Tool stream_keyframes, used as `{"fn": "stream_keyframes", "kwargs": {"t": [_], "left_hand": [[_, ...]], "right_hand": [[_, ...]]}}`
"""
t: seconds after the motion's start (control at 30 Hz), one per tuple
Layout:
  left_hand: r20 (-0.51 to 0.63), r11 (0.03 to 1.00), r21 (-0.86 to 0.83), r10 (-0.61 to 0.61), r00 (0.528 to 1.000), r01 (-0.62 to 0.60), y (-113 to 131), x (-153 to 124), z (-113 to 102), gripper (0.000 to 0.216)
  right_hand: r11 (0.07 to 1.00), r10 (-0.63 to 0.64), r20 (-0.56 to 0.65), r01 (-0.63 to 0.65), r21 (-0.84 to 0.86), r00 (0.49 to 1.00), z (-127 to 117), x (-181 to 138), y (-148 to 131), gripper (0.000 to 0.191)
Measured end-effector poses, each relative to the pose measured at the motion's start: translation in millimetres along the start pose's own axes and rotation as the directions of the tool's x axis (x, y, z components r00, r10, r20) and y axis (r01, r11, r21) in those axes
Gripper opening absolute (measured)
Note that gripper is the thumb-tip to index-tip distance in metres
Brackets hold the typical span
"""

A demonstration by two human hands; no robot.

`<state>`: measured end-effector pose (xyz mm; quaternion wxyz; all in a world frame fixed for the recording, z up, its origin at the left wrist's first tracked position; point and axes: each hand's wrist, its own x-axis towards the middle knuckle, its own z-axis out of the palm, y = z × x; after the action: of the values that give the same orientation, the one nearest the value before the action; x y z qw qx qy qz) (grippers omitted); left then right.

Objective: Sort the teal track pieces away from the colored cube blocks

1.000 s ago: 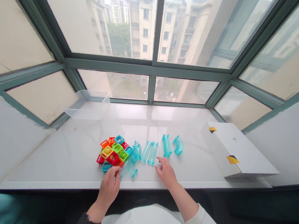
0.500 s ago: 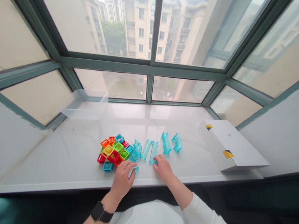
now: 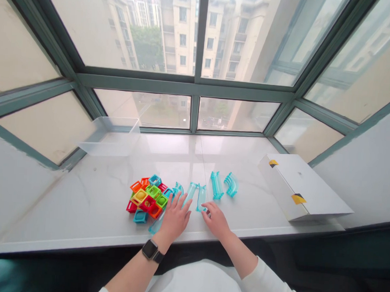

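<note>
Nearest, the left hand [image 3: 173, 219], fingers spread wide, lies over a clear teal plastic chute [image 3: 156, 225], which should be light, stiff and slick, best held by its edges. The right hand [image 3: 215, 220], fingers narrow, meets a second chute [image 3: 201, 198] on the marble sill [image 3: 79, 200]; any grip is hard to tell. The left hand has shifted right, away from the coloured blocks [image 3: 144, 195].

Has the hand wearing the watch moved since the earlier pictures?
Yes. The left hand has moved rightward: it was at the near edge of the colourful block pile and now lies to the pile's right.
</note>
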<state>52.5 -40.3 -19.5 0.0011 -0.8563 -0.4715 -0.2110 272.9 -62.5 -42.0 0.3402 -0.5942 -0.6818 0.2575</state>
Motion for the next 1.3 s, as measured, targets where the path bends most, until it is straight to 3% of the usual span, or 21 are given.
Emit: {"fn": "stream_keyframes", "kwargs": {"t": [0.2,0.57,0.9,1.17,1.3], "left_hand": [[0.076,0.997,0.07,0.034,0.997,-0.039,-10.5,4.3,25.1,0.038],[0.071,0.999,0.033,0.011,0.997,-0.013,-13.4,5.1,31.1,0.039],[0.038,0.999,0.036,-0.005,0.999,0.003,-11.0,20.5,32.7,0.039],[0.018,1.0,0.013,0.003,1.0,-0.004,-6.4,26.2,15.3,0.032],[-0.011,0.986,-0.163,-0.028,1.0,0.026,-0.5,27.7,2.4,0.034]], "right_hand": [[0.998,-0.001,-0.018,0.002,0.059,1.0,-4.7,0.7,-3.2,0.023],[0.98,-0.04,-0.27,0.09,0.176,0.962,-35.3,16.0,-27.8,0.025],[0.886,-0.038,-0.282,0.163,0.434,0.959,-50.7,9.2,-48.7,0.027],[0.943,-0.185,-0.27,0.248,0.224,0.945,-63.8,-4.3,-48.2,0.023],[0.956,-0.224,-0.228,0.259,0.136,0.947,-61.0,-8.9,-43.9,0.023]]}}
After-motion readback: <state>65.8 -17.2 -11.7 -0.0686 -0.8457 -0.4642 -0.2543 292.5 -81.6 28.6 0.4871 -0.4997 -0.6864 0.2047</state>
